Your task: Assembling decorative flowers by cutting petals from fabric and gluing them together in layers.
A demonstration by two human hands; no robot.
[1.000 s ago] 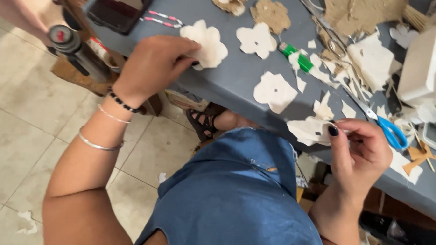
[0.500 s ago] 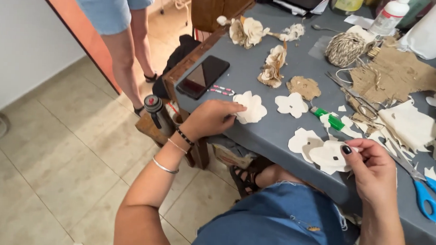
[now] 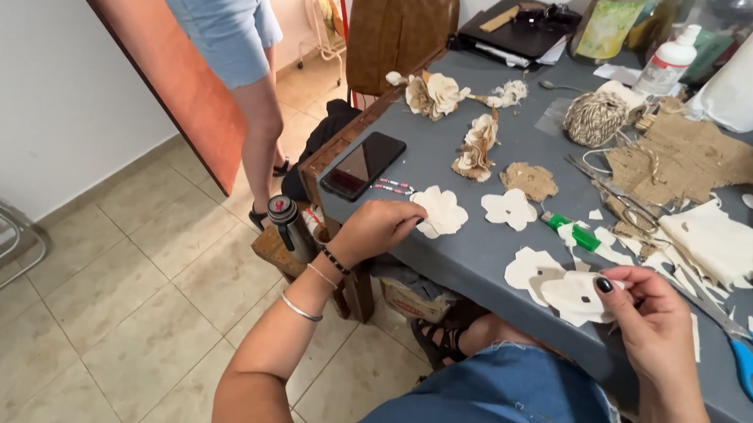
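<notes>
Head view — left hand (image 3: 374, 230) covers flower cutout (image 3: 441, 211) edge.

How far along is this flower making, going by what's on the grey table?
Done, it seems: several finished cream fabric flowers lie at the far side. In hand: the right hand holds a flat cream flower-shaped cutout, and the left hand touches another cream cutout. Left: more loose flat cutouts on the grey table look unassembled.
</notes>
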